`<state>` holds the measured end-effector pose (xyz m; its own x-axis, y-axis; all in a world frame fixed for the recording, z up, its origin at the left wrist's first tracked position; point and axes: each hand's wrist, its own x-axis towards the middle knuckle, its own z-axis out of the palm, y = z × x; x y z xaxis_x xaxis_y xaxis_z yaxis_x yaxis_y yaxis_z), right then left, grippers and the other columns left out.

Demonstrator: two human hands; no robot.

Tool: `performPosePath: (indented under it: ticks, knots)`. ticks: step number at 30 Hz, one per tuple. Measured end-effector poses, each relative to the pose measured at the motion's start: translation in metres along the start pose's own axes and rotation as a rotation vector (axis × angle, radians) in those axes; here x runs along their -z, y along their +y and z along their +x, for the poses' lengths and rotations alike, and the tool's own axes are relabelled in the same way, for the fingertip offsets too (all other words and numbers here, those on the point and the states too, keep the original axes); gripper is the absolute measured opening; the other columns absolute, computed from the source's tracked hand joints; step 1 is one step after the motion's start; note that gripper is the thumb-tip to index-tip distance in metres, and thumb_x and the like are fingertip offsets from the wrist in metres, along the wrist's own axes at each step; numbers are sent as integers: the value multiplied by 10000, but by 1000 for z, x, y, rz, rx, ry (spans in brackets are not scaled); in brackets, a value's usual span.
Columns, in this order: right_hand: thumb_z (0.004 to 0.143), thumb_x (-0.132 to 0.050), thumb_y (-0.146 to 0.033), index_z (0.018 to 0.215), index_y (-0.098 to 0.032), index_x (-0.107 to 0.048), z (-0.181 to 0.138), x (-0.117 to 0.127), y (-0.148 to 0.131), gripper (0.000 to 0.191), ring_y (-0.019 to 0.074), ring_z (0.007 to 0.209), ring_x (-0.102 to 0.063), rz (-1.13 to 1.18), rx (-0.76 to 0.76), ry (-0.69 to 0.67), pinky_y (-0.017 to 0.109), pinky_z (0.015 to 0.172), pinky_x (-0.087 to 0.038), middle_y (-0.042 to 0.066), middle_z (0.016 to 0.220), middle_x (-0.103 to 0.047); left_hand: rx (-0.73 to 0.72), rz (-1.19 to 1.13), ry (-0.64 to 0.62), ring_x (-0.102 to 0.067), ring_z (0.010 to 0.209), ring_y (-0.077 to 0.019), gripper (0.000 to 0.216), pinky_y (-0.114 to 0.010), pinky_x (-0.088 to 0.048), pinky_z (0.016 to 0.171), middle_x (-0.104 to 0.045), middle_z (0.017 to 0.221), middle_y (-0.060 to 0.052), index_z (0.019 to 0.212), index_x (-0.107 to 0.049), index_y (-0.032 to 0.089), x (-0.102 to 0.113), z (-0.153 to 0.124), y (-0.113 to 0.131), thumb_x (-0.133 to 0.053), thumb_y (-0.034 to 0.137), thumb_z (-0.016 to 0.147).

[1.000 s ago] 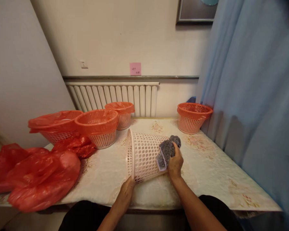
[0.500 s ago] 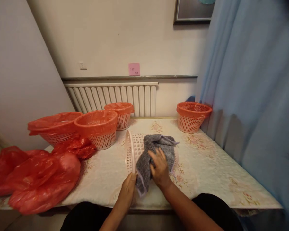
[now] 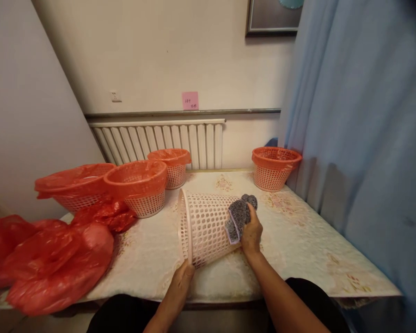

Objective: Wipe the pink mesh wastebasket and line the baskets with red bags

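Observation:
A pale pink perforated plastic basket (image 3: 210,226) lies on its side on the table in front of me, its open mouth facing left. My left hand (image 3: 180,283) is closed on the lower part of the basket's rim. Bunched in my right hand (image 3: 252,233) is a grey cloth (image 3: 239,217) with a lilac edge. That cloth rests against the basket's side near its base, at the right end. The fingers of my right hand are partly hidden behind the cloth.
Baskets lined with red plastic bags stand at left: one big (image 3: 78,201), one nearer (image 3: 145,205) and one behind (image 3: 176,175). Another lined basket (image 3: 272,178) is at back right by a blue curtain (image 3: 360,138). Red bags (image 3: 58,263) pile up at the table's left edge.
The cloth was draped loosely over the basket under my spread right hand. Now my right hand grips it bunched, farther right near the base. My left hand stays on the rim.

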<state>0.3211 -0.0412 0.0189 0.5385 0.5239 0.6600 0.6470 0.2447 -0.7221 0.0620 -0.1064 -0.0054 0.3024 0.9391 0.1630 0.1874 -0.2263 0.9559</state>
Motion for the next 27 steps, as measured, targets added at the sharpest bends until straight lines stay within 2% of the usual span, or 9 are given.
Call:
performPosePath:
  ticks: [3,8,10,12,15,20,23,25,27]
  knots:
    - [796,-398,-85,1314,-166,-539,-19,-5,-17,543,266,1222,-542,-2,171,-58,495,1053,-427,113,1273,-618,-2,4,7,-544,1244,-294,640,-458,-316,1141,-659,1273,-123,1160,-664,149,0,4,6,-367,650,895]
    - [777,-451,-68,1327,-191,-512,-74,-4,-66,567,266,1310,-467,104,625,-232,539,1080,-409,118,1272,-600,-17,23,101,-587,1174,-300,667,-446,-372,1108,-700,1183,-128,1066,-697,157,-8,8,16,-362,696,859]
    - [758,-456,-65,1321,-174,-508,-87,-4,-78,575,274,1332,-442,146,740,-288,549,1074,-412,151,1338,-538,-45,18,131,-580,1180,-309,696,-441,-377,1107,-697,1180,-139,1054,-699,148,-10,7,19,-379,723,828]
    - [764,-462,-70,1315,-166,-507,-86,-5,-79,561,277,1336,-435,143,792,-302,567,1077,-400,163,1341,-529,-28,13,138,-575,1187,-308,706,-437,-377,1108,-692,1185,-147,1069,-691,132,-9,5,22,-370,716,835]
    - [791,-463,-72,1315,-167,-514,-61,-10,-61,535,270,1323,-450,74,720,-250,581,1098,-365,138,1254,-606,47,6,124,-584,1168,-306,711,-446,-385,1095,-700,1166,-147,1084,-680,120,-7,5,28,-347,705,857]
    - [816,-404,-98,1300,-142,-550,-9,-11,-10,507,267,1210,-553,-22,240,-45,537,1055,-414,132,1229,-645,44,-20,74,-582,1173,-299,711,-433,-371,1103,-693,1194,-132,1076,-680,145,-6,8,33,-359,735,841]
    - [821,-300,-102,1285,-106,-565,6,-5,9,534,256,1155,-596,-18,-16,16,493,1007,-461,157,1233,-642,29,-17,58,-586,1164,-304,709,-443,-373,1099,-693,1196,-132,1078,-680,152,-6,7,32,-364,739,837]
    - [818,-282,-98,1301,-109,-550,7,-3,11,553,247,1164,-591,-14,-57,14,477,1005,-466,155,1254,-630,20,-13,50,-587,1159,-307,704,-450,-375,1096,-693,1194,-132,1089,-678,154,-6,6,32,-359,732,844]
    - [805,-338,-102,1315,-135,-540,1,-4,4,549,244,1187,-570,-8,22,-26,477,1026,-452,137,1275,-617,27,3,61,-590,1148,-309,714,-452,-380,1090,-695,1184,-133,1088,-678,155,-5,4,34,-352,739,840]
